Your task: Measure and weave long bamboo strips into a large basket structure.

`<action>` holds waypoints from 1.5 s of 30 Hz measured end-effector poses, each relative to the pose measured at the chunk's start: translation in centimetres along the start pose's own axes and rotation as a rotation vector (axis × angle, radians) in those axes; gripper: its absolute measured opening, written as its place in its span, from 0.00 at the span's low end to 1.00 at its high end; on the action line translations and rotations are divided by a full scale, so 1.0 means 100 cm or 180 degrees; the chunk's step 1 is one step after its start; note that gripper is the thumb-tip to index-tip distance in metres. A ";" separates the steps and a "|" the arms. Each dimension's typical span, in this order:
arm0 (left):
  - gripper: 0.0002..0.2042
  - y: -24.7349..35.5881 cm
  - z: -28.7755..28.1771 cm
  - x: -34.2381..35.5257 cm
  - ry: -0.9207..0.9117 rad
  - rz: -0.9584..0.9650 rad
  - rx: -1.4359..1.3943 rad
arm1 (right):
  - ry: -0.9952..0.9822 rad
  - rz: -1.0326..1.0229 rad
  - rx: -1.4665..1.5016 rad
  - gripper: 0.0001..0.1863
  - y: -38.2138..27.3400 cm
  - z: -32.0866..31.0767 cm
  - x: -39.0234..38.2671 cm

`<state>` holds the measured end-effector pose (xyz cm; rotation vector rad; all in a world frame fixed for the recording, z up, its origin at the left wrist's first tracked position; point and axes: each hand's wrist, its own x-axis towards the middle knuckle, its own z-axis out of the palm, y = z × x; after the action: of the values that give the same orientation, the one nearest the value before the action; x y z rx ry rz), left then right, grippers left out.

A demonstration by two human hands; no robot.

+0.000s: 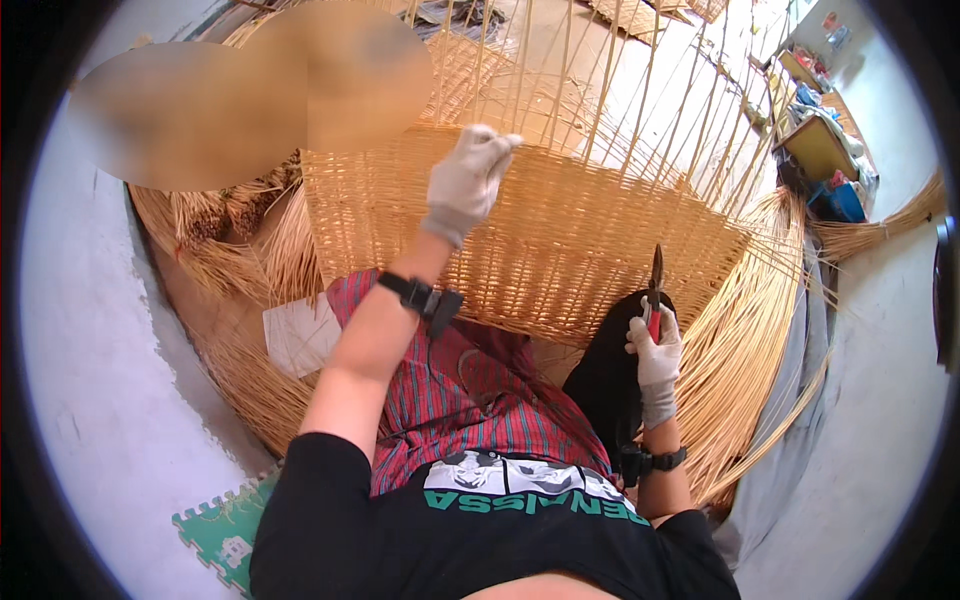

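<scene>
Blur: a smeared patch [250, 100] covers the upper left of the frame; I cannot make out what lies behind it.
Cut off: the tall stakes [610, 90] run out at the top edge; a dark object [945, 295] is clipped at the right rim, its kind unclear to me.
Left hand: gloved hand [468, 180], top centre, at the upper edge of the weave; fingers bent, tips hidden in part, so I cannot tell whether they close on a strand.
Right hand: gloved hand [655, 360], right of centre, clamped on the red grip of the pliers [656, 272], whose tip points upward.
Panel: woven panel [560, 230], across the centre, tilted, its lower edge near the striped cloth [480, 390] on the lap and the dark knee [600, 355].
Containers: a blue object [845, 203], upper right, may be a bin; its contents escape me. The bench [820, 155] above it bears cloth and small items.
Surface: pale floor [690, 70] at the top; loose strands in a right bundle [745, 370] and a left bundle [235, 350]; green mat [225, 525] at lower left.
Room: pale left wall [75, 350] and right wall [880, 370], both bowed by my lens.
</scene>
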<state>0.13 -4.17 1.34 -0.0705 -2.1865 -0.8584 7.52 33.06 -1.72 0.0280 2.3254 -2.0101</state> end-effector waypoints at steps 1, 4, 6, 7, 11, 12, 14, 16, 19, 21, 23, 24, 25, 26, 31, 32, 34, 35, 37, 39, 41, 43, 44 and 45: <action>0.11 0.000 -0.003 0.013 0.0014 -0.0013 0.0025 | -0.0023 0.0007 -0.0017 0.19 0.002 -0.003 -0.002; 0.09 -0.005 -0.006 0.054 -0.0807 0.0146 0.0634 | -0.0016 0.0179 0.0160 0.18 0.006 -0.011 -0.003; 0.10 -0.007 -0.006 0.074 -0.1983 -0.0004 0.1210 | 0.0140 0.0236 0.0407 0.20 0.008 -0.014 -0.002; 0.10 -0.007 -0.006 0.080 -0.2178 -0.0040 0.1244 | 0.0100 0.0215 0.0368 0.20 0.008 -0.014 -0.001; 0.10 -0.002 -0.003 0.097 -0.2572 0.0260 0.1801 | 0.0041 0.0306 0.0334 0.20 0.010 -0.016 0.002; 0.10 0.000 -0.002 0.100 -0.2575 0.0265 0.1799 | -0.0001 0.0305 0.0371 0.18 0.010 -0.016 0.002; 0.10 0.003 0.000 0.104 -0.2763 0.0630 0.2348 | -0.0020 0.0354 0.0362 0.19 0.011 -0.016 0.003; 0.08 0.005 0.002 0.106 -0.2961 0.0625 0.2551 | -0.0027 0.0339 0.0386 0.19 0.013 -0.018 0.003; 0.06 0.003 0.006 0.109 -0.2778 0.1279 0.2642 | -0.0002 0.0342 0.0474 0.21 0.016 -0.020 0.003; 0.06 0.001 0.008 0.109 -0.2792 0.1385 0.2746 | -0.0017 0.0326 0.0591 0.24 0.018 -0.022 0.003; 0.06 -0.001 0.010 0.108 -0.2842 0.1463 0.2899 | -0.0078 0.0328 0.0665 0.25 0.019 -0.024 0.003; 0.06 -0.003 0.011 0.109 -0.2821 0.1452 0.2866 | -0.0087 0.0348 0.0776 0.25 0.020 -0.025 0.002; 0.06 -0.003 0.011 0.108 -0.2774 0.1477 0.2799 | -0.0097 0.0348 0.0742 0.25 0.021 -0.026 0.002; 0.06 -0.004 0.012 0.108 -0.2790 0.1450 0.2823 | -0.0098 0.0362 0.0804 0.25 0.021 -0.027 0.002; 0.08 -0.006 0.010 0.099 -0.2268 0.1077 0.2448 | -0.0151 0.0374 0.0977 0.26 0.023 -0.031 0.002; 0.09 -0.008 0.008 0.096 -0.1981 0.1058 0.2321 | -0.0163 0.0363 0.1011 0.26 0.023 -0.032 0.002; 0.09 -0.014 0.002 0.083 -0.1557 0.0836 0.1883 | -0.0198 0.0343 0.1047 0.26 0.024 -0.033 0.002; 0.09 -0.018 -0.002 0.078 -0.1019 0.0729 0.1417 | -0.0242 0.0335 0.1096 0.26 0.024 -0.033 0.003; 0.09 -0.032 -0.014 0.071 -0.0630 0.0615 0.1159 | -0.0294 0.0340 0.1147 0.25 0.024 -0.033 0.004; 0.10 -0.044 -0.023 0.064 -0.0313 -0.0072 0.0759 | -0.0268 0.0370 0.1169 0.25 0.024 -0.033 0.005; 0.09 -0.054 -0.033 0.057 -0.0385 0.0156 0.0760 | -0.0314 0.0389 0.1130 0.24 0.024 -0.032 0.005; 0.09 -0.058 -0.038 0.054 -0.0518 0.0330 0.0731 | -0.0357 0.0373 0.1082 0.24 0.024 -0.031 0.006; 0.09 -0.058 -0.040 0.054 -0.0835 0.0264 0.1132 | -0.0349 0.0381 0.1048 0.24 0.023 -0.031 0.006; 0.09 -0.058 -0.041 0.054 -0.1148 0.0294 0.1455 | -0.0358 0.0358 0.1057 0.24 0.023 -0.030 0.006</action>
<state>-2.80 -12.26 3.78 -0.1057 -2.6430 -0.2921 6.94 36.32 -3.62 0.0597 1.8596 -2.2506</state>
